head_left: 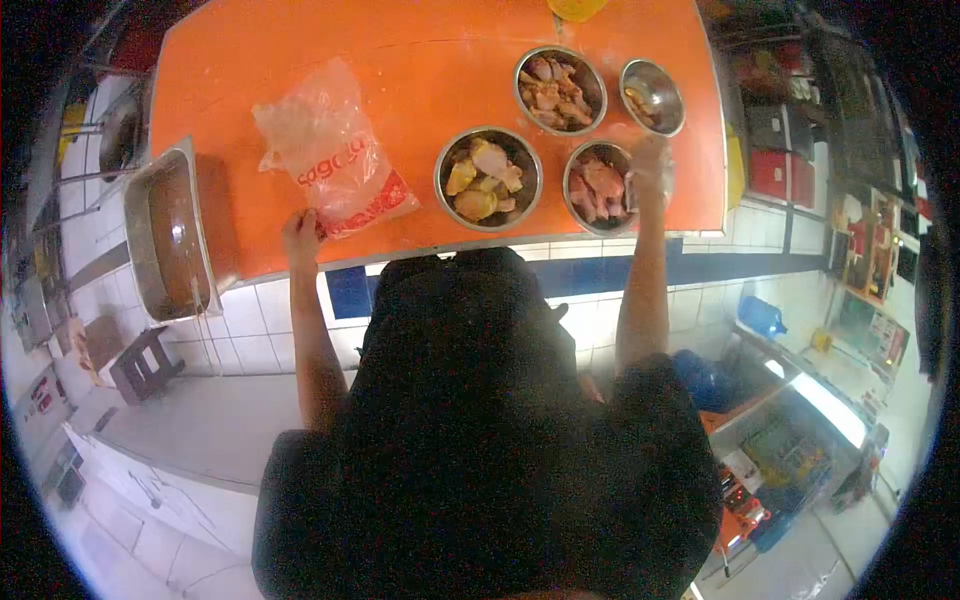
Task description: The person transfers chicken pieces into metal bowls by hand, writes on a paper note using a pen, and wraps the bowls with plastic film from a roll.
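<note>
My left hand (301,238) is at the table's front edge, its fingers curled at the lower corner of a clear plastic bag (325,150) with red print. The bag lies flattened on the orange table. My right hand (652,165) is smeared by motion above the right rim of a steel bowl of raw chicken pieces (600,188); its fingers cannot be made out. A second bowl of yellowish chicken pieces (487,180) sits to the left. Behind is a bowl heaped with more chicken pieces (558,92). A smaller steel bowl (655,97) at the right has a little food inside.
The orange table (420,70) spans the front. A rectangular metal basin (185,235) is at its left end, and a yellow object (577,8) sits at the far edge. To the lower right are a blue water jug (762,316) and a cluttered counter.
</note>
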Available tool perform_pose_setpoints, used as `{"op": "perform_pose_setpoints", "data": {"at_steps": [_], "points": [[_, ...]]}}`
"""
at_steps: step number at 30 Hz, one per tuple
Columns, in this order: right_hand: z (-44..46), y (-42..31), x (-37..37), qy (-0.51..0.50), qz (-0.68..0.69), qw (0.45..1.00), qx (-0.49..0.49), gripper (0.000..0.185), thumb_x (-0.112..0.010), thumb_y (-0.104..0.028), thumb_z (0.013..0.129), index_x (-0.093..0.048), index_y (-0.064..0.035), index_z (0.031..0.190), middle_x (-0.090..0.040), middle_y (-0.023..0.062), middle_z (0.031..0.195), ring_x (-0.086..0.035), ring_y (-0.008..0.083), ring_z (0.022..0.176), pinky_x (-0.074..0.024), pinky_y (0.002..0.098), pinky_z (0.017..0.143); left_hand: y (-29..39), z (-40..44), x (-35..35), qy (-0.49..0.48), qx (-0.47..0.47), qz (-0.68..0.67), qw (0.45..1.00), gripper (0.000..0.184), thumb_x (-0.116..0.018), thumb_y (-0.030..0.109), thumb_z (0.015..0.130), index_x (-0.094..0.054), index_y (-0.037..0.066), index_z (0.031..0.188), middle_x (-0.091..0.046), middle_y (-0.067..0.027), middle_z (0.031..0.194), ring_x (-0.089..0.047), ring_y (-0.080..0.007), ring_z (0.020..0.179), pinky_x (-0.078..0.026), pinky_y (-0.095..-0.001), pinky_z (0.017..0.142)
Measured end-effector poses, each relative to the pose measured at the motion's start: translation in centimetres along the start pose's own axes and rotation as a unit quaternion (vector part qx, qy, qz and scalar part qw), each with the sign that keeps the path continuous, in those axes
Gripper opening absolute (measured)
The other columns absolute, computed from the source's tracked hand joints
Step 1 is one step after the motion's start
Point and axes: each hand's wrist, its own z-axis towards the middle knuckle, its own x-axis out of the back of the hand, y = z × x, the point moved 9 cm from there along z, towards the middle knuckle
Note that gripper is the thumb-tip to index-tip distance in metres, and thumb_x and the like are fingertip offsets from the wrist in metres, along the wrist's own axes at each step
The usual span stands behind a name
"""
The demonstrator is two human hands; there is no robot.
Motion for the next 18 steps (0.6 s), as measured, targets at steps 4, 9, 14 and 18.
{"op": "perform_pose_setpoints", "data": {"at_steps": [4, 9, 14, 18], "points": [[0.0, 8.9, -8.1, -0.007, 0.229, 0.971, -0.063, 0.032, -0.064, -0.033, 0.085, -0.065, -0.0063, 0.104, -0.067, 0.0139, 0.095, -0.067, 0.0267, 0.091, -0.0512, 0.0429, 0.076, -0.2, -0.1, 0.0, -0.013, 0.013, -0.028, 0.999, 0.017, -0.058, 0.019, 0.097, -0.063, 0.007, 0.086, -0.056, 0.0008, 0.070, -0.052, -0.0087, 0.061, -0.047, -0.0242, 0.056], [-3.6, 13.2, -5.7, -0.033, 0.231, 0.966, -0.110, 0.031, -0.062, -0.040, 0.087, -0.068, -0.0103, 0.090, -0.068, 0.0121, 0.084, -0.067, 0.0221, 0.074, -0.0504, 0.0384, 0.059, -0.6, 0.3, 0.6, -0.003, -0.034, -0.007, 0.999, 0.018, -0.057, 0.018, 0.097, -0.061, 0.007, 0.083, -0.054, 0.0015, 0.070, -0.051, -0.0085, 0.060, -0.045, -0.0252, 0.053], [-7.0, 15.7, -1.1, -0.022, -0.089, 0.988, -0.126, 0.029, -0.060, -0.036, 0.092, -0.064, -0.0086, 0.100, -0.067, 0.0046, 0.092, -0.063, 0.0201, 0.078, -0.0521, 0.0364, 0.068, -0.5, 1.2, 0.5, -0.033, -0.084, 0.052, 0.995, 0.023, -0.055, 0.021, 0.097, -0.059, 0.007, 0.080, -0.053, 0.0006, 0.066, -0.050, -0.0089, 0.058, -0.041, -0.0270, 0.049], [-10.4, 14.4, 7.6, 0.218, 0.363, 0.821, -0.382, 0.033, -0.059, -0.034, 0.094, -0.060, -0.0041, 0.108, -0.065, 0.0066, 0.100, -0.064, 0.0234, 0.091, -0.0531, 0.0394, 0.074, -1.1, 2.0, 0.8, -0.007, -0.075, 0.097, 0.992, 0.024, -0.054, 0.018, 0.097, -0.058, 0.006, 0.075, -0.050, 0.0012, 0.062, -0.045, -0.0089, 0.052, -0.036, -0.0278, 0.046]]}}
